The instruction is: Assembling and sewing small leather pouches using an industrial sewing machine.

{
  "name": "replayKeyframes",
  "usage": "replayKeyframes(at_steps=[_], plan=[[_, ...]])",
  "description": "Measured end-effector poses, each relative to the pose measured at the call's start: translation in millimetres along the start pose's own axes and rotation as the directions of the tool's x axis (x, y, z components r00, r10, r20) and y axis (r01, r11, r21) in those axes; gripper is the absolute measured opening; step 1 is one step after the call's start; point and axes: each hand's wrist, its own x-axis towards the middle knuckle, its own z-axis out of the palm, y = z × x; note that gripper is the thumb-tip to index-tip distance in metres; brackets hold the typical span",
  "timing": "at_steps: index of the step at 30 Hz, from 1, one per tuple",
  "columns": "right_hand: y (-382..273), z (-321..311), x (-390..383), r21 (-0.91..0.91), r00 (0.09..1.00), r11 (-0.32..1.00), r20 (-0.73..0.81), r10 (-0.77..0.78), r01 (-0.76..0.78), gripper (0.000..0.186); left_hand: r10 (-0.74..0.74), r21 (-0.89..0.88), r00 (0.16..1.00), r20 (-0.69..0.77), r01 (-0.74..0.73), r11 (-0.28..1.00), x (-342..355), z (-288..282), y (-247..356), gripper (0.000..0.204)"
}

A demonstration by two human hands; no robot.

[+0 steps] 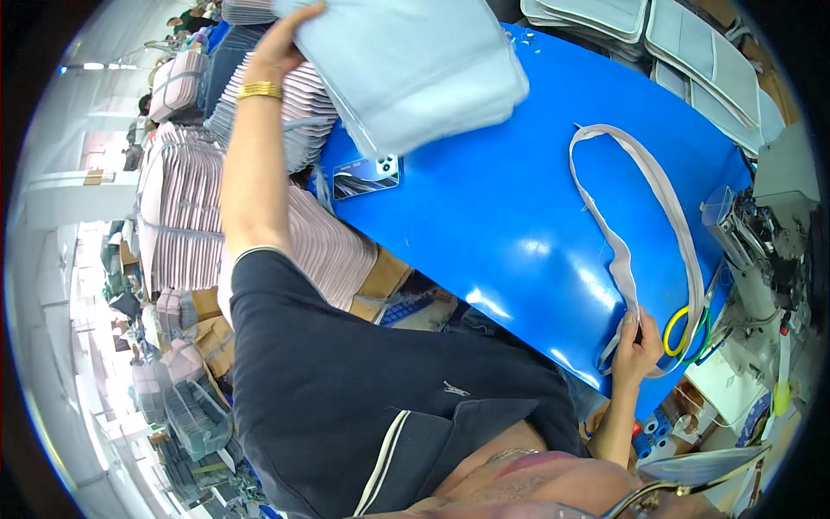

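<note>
Left hand: ours, gripping pale panels, top
Right hand: we pinch whitish strip, lower right
Clear crate: grey stacks, lower left

Your left hand stretches out by the blue table's left end; your right hand pinches near its front edge.

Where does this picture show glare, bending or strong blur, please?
In the head view, white glare spots on the blue table, strongest toward its near edge; in the head view, washed-out brightness along the left side; in the head view, fisheye bowing of the table's far right edge, with black corners; in the head view, no strong blur on the strap or right hand.
</note>
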Motion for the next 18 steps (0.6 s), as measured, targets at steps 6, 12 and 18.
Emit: replayKeyframes(at_steps=[6,12,18], plan=[[0.9,-1.9,-2.0,-0.078,0.998,0.995,-0.037,-0.06,0.057,0.019,0.125,0.471,0.964,-0.233,-0.001,0.882,28.8,32.8,-116.8,0.037],[3.4,1.3,-0.8,-0.127,0.996,0.988,-0.018,-0.088,0.085,0.018,0.509,0.987,0.846,-0.159,0.133,0.087,7.0,-15.8,-81.0,0.029],[3.1,-0.6,1.0,-0.147,0.999,0.989,0.047,0.003,0.004,0.018,0.382,0.865,0.919,-0.094,0.265,-0.425,-30.6,-77.8,-66.2,0.033]])
